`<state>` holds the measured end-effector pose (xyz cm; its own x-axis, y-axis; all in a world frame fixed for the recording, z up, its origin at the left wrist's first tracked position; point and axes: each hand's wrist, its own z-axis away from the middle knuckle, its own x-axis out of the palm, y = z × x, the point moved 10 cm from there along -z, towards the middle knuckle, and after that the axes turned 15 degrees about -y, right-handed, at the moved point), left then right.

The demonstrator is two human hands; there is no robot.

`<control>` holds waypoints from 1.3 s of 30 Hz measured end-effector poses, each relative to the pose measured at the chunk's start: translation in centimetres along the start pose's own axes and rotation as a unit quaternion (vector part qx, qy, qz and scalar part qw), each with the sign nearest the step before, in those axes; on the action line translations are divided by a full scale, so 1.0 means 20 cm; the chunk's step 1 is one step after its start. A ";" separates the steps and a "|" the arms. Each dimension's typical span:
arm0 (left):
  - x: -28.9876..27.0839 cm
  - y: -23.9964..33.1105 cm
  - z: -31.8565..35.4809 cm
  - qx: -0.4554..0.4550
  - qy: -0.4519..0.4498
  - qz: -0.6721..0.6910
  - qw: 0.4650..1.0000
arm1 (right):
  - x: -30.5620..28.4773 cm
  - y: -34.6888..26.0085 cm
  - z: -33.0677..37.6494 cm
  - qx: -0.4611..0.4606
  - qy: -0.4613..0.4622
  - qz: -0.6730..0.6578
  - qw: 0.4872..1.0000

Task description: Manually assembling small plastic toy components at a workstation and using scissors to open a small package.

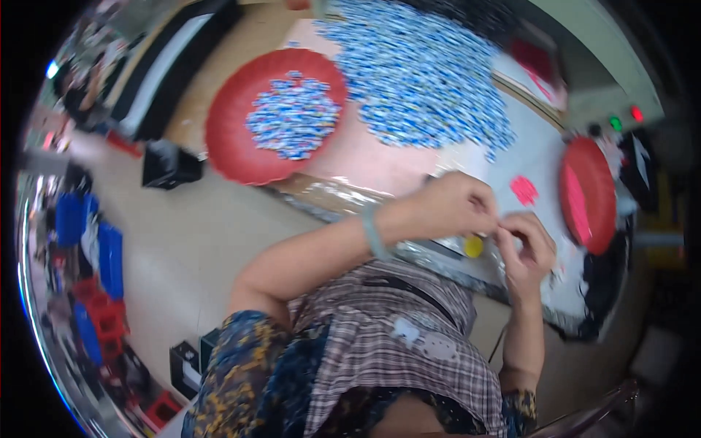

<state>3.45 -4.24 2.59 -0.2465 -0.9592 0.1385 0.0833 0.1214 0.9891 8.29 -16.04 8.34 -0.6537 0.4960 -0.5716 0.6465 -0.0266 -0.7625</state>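
Observation:
My left hand (pixel 458 207), with a pale bracelet (pixel 373 231) at its wrist, is closed in a pinch over the table's near edge. Facing it, my right hand (pixel 529 247) pinches too, and the fingertips of both hands meet. Whatever lies between them is too small to make out. Just below the fingertips is a yellow round thing (pixel 473 247). Beyond the right hand lies a small cluster of bright pink pieces (pixel 523 190). A broad heap of small blue-and-white pieces (pixel 423 77) covers the table's far part.
At the left, a red scalloped plate (pixel 232 150) holds many similar small pieces (pixel 296 117). Another red plate (pixel 603 191), with a pink strip (pixel 577 206) in it, stands at the right edge. Green (pixel 615 123) and red (pixel 637 114) lights glow on a machine behind it.

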 end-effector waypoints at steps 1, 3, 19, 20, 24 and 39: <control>0.01 -0.03 0.00 -0.028 -0.019 0.043 0.998 | 0.01 -0.01 -0.01 -0.028 -0.035 -0.008 0.999; 0.01 -0.04 0.01 -0.024 -0.015 0.084 0.996 | 0.03 0.01 -0.02 -0.008 -0.045 -0.036 0.998; 0.04 -0.06 0.05 -0.054 -0.017 0.081 0.995 | 0.06 -0.16 -0.01 -0.151 -0.039 0.174 0.972; 0.04 -0.07 0.05 -0.055 -0.018 0.082 0.995 | 0.06 -0.16 -0.01 -0.149 -0.039 0.174 0.973; 0.06 -0.06 0.05 -0.017 -0.033 0.135 0.990 | 0.02 -0.09 -0.02 -0.087 -0.038 0.095 0.991; 0.03 -0.06 0.18 0.003 0.034 0.140 0.990 | 0.12 0.08 0.08 0.053 -0.219 0.086 0.971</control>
<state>-0.20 -4.03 1.73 -0.1482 -0.9029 0.4036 0.1337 0.3860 0.9127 7.08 -16.39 5.31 -0.6596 0.0606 -0.7492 0.7317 -0.1763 -0.6584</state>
